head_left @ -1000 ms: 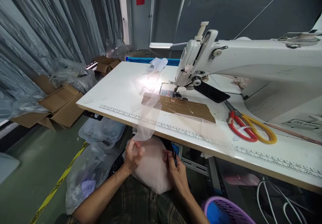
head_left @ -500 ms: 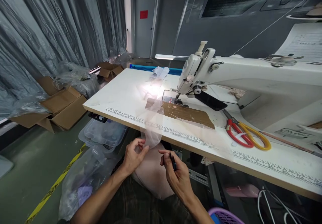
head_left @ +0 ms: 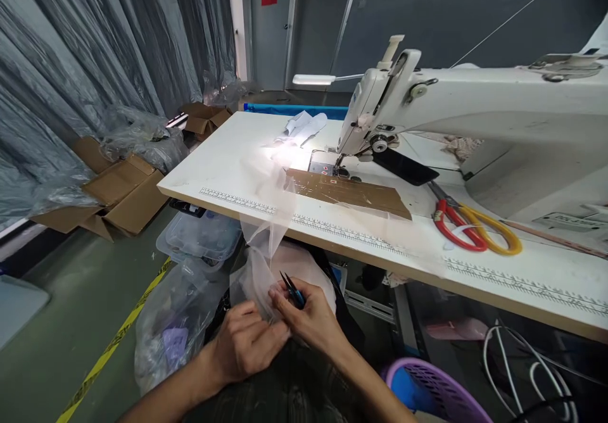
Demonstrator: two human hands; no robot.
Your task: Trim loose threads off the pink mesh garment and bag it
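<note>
Sheer pale-pink fabric [head_left: 263, 236] trails from the table over its front edge into my lap. My left hand [head_left: 249, 340] is closed on the gathered lower part of it, low before my body. Close beside it, my right hand [head_left: 308, 312] grips small dark thread snips [head_left: 293, 289], their points up and to the left. The right thumb and forefinger also meet at the fabric; whether they pinch it is hard to tell. Behind stands a white sewing machine [head_left: 380, 106], a brown cardboard piece [head_left: 351, 193] lying in front of its needle.
Red-and-yellow-handled scissors [head_left: 470, 223] and a black phone-like slab [head_left: 403, 166] lie on the white table [head_left: 213, 157]. Light-blue cloth scraps [head_left: 301, 126] are at the back. A purple basket [head_left: 427, 385] stands below right, a clear plastic bin [head_left: 199, 236] and open cardboard box [head_left: 123, 192] at left.
Both hands have moved down towards my lap and come together at the fabric. The fabric over the table edge has shifted left. The camera view has tilted downward.
</note>
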